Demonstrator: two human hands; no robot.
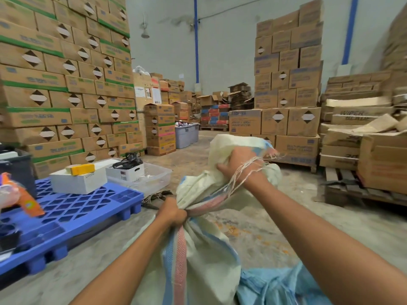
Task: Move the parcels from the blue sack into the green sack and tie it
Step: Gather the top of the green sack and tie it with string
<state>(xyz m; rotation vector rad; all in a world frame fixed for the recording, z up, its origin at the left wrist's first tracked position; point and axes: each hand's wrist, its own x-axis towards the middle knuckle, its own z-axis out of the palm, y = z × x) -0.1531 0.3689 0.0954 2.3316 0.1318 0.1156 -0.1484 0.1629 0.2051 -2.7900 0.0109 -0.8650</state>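
Observation:
The pale green woven sack, striped pink and blue, stands full in front of me. My left hand is clenched around its gathered neck. My right hand grips the loose sack top above the neck, and frayed string is wound around that wrist. The blue sack lies crumpled on the floor at the bottom right, partly behind my right arm. No parcels show; whatever fills the green sack is hidden.
A blue plastic pallet at the left carries a white box, a tape dispenser and a dark bin. A clear tray sits beside it. Tall carton stacks line both sides; wooden pallets stand at the right.

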